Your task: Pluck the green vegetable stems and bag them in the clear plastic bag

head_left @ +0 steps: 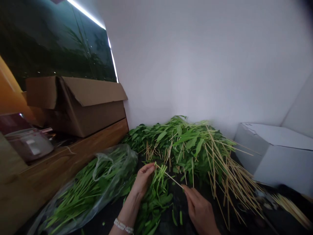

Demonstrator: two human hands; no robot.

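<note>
Two bare hands, head view: right hand closed on a thin, pale wooden skewer; left hand pinching bright-green leafy stems at its far tip, more hanging between. Threading appears in hand; the next move calls for steady, aligned pinches.

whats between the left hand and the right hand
In the head view, a thin stick slants from the right hand up toward the left hand, with green stems bunched around its far end.
</note>
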